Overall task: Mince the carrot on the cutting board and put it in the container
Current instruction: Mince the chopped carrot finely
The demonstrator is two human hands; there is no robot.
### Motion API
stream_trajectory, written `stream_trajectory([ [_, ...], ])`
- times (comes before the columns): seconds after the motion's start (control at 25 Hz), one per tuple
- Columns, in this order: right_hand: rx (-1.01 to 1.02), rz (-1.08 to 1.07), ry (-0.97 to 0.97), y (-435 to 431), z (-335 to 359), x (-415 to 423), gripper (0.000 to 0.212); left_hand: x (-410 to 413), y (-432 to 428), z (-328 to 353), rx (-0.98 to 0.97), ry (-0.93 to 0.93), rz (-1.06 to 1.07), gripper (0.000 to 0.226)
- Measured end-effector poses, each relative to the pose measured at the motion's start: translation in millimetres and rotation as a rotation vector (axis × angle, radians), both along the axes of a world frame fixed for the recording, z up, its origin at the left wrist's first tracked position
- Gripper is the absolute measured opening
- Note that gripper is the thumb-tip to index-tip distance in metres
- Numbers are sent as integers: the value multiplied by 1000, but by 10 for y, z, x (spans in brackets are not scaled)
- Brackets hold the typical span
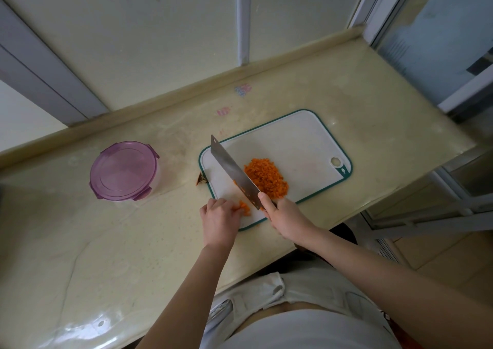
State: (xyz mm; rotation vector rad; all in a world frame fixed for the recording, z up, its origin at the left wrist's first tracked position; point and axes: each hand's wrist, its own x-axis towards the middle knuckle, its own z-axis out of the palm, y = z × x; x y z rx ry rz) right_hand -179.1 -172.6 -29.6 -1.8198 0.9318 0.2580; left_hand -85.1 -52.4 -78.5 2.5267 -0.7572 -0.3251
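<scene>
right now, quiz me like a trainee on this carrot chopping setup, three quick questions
1. True or false: the container has its purple lid on.
2. Which hand grips the knife? A) left B) right C) both
3. Fill in: the big pile of minced carrot lies on the ___.

Key: 1 true. 2 B: the right hand grips it, while the left hand holds the carrot pieces at the board's near edge. 3 cutting board.
</scene>
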Motion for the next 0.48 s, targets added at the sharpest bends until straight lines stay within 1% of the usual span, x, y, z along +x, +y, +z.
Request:
stream_trajectory([
  [0.28, 11, 1, -2, 112, 12, -91, 55, -17, 39, -8, -56, 33, 7, 7],
  [0.48, -55, 45, 56, 169, -44, -102, 62, -18, 9, 3, -17, 33, -4, 9],
])
